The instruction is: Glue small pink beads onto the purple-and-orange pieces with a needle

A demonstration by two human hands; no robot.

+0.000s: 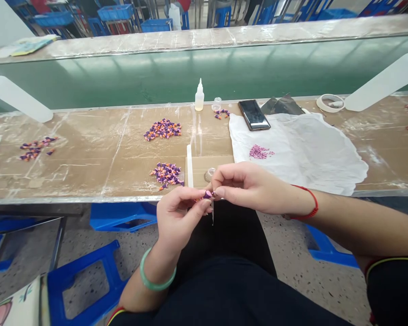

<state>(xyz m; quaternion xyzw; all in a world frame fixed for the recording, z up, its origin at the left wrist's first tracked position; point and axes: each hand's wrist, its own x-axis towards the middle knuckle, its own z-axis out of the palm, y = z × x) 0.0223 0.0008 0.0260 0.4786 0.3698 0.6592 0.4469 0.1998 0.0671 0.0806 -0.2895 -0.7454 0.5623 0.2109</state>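
Just past the table's front edge, my left hand (178, 215) pinches a small purple and pink piece (208, 194) between thumb and fingers. My right hand (246, 186) meets it from the right, its thumb and forefinger closed at the piece's end. Whatever lies between those right fingertips is too small to make out. Behind the hands is a cardboard sheet (200, 166), bearing a white strip (189, 165) and a small clear cup (209, 174). Left of it is a heap of purple, pink and orange pieces (166, 174).
Another heap (163, 129) lies farther back. A dropper bottle (199, 96) stands near the rear edge. To the right, a white cloth (302, 149) carries tiny pink bits (260, 151) and a phone (254, 115). A tape roll (330, 103) is beyond. Blue stools (85, 280) stand below.
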